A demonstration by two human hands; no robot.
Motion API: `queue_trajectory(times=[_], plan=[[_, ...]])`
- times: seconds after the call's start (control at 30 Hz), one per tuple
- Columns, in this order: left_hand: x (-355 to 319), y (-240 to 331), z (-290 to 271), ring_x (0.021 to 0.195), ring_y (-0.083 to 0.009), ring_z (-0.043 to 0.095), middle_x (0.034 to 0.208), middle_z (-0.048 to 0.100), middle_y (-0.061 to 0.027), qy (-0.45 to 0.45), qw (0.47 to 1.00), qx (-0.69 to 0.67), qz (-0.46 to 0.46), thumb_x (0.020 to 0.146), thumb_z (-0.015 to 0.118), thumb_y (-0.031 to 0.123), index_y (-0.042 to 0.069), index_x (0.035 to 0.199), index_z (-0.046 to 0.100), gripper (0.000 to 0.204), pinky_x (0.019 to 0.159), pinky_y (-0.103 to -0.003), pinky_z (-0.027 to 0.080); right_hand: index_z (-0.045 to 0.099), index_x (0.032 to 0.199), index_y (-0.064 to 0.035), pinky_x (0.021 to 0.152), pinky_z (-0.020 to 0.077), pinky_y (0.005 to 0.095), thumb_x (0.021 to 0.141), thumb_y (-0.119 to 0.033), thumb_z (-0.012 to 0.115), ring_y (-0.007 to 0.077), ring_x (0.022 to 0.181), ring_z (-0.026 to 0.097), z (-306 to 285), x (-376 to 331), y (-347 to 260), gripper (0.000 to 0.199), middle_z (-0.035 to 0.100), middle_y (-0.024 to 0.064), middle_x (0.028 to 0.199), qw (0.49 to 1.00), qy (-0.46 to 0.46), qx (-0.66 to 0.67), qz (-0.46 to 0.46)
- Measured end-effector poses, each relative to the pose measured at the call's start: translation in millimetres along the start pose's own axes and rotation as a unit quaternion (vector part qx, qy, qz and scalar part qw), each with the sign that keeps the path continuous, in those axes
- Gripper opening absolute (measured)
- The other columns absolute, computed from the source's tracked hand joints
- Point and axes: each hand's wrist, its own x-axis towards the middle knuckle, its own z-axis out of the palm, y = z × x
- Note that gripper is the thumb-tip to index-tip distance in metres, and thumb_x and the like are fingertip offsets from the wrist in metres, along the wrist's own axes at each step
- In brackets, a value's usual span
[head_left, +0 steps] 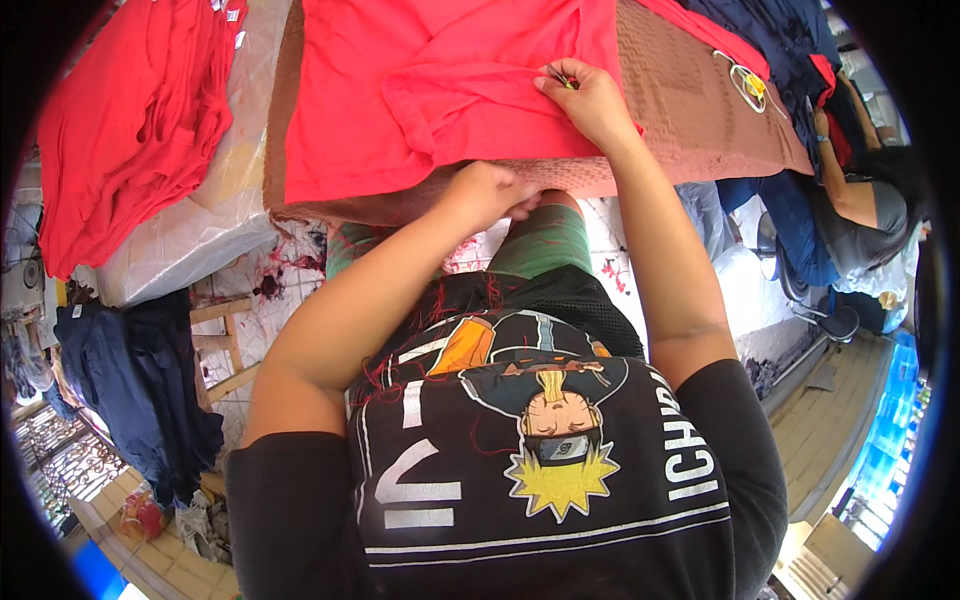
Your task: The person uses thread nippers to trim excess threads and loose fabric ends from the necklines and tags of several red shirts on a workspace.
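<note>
- Brown-covered tabletop (690, 95): red cloth (375, 145) spread to its near edge, trimming apparently unfinished.
- Right hand (598, 108): fingers grasp small snips (562, 78).
- Left hand (487, 196): fingers curled; cannot tell whether gripping.

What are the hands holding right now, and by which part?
The right hand holds a small dark tool, one end poking out; the gripped part is hidden. Whether the left hand holds anything cannot be told.

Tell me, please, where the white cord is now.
In the head view's upper right, the white cord lies on brown cloth, right of the right hand.
</note>
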Motion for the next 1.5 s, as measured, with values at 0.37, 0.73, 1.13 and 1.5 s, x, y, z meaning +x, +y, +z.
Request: queue_trajectory(times=[0.37, 0.73, 1.13, 1.5], plan=[[-127.3, 41.7, -62.3, 0.102, -0.0312, 0.063, 0.106, 0.068, -0.0131, -0.142, 0.97, 0.161, 0.114, 0.087, 0.064, 0.024, 0.003, 0.094, 0.071, 0.024, 0.088, -0.039, 0.049, 0.067, 0.101, -0.0043, 0.072, 0.0478, 0.024, 0.087, 0.001, 0.06, 0.011, 0.079, 0.059, -83.1, -18.8, 2.4, 0.016, 0.065, 0.0017, 0.089, 0.896, 0.411, 0.048, -0.16], [-114.9, 67.8, -123.2, 0.084, -0.0152, 0.065, 0.091, 0.07, -0.0073, 0.033, 0.997, 0.065, 0.013, 0.089, 0.065, 0.018, 0.003, 0.097, 0.068, 0.017, 0.078, -0.029, 0.05, 0.061, 0.109, 0.0011, 0.055, 0.0384, 0.0205, 0.091, -0.019, 0.062, 0.0088, 0.068, 0.056, -152.6, -114.1, -32.5, 0.027, 0.063, 0.0034, 0.082, 0.979, -0.012, 0.205, 0.0], [45.3, 11.9, -155.6, 0.09, -0.0235, 0.063, 0.111, 0.059, -0.0059, 0.456, 0.835, 0.277, 0.137, 0.082, 0.071, 0.023, 0.01, 0.103, 0.068, 0.025, 0.079, -0.036, 0.051, 0.062, 0.104, -0.008, 0.053, 0.0375, 0.0151, 0.09, -0.013, 0.051, 0.0012, 0.068, 0.054, -208.9, -103.4, -161.4, 0.018, 0.054, -0.0039, 0.086, 0.558, -0.544, 0.158, -0.606], [-36.9, 43.9, -178.7, 0.083, -0.012, 0.065, 0.09, 0.071, -0.0077, 0.062, 0.992, -0.055, 0.093, 0.086, 0.07, 0.024, 0.004, 0.091, 0.072, 0.021, 0.075, -0.027, 0.05, 0.067, 0.093, -0.0032, 0.067, 0.0471, 0.0321, 0.085, -0.014, 0.067, 0.0243, 0.073, 0.06, -31.2, 21.1, -83.9, 0.013, 0.062, 0.0106, 0.083, 0.973, -0.122, 0.029, -0.193]])
